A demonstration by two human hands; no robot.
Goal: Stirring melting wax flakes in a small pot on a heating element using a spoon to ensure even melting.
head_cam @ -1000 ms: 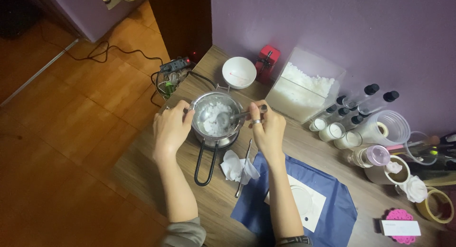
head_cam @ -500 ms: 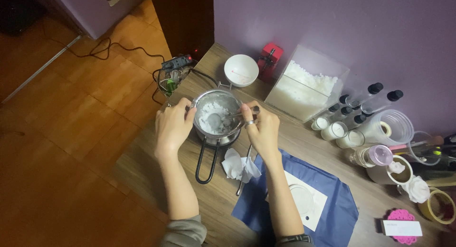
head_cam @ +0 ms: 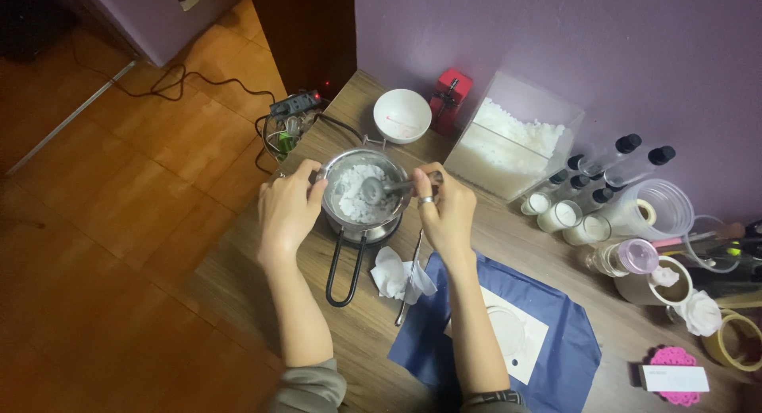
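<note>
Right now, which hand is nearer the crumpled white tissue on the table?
Right. The right hand holds the spoon just above the crumpled white tissue; the left hand grips the metal pot rim, farther off to the tissue's left.

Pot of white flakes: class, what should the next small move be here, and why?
Probably another slow stir with the spoon. The flakes in the pot look solid and heaped, the spoon's bowl is already among them, the right hand grips its handle, and the left hand steadies the pot's rim.
</note>
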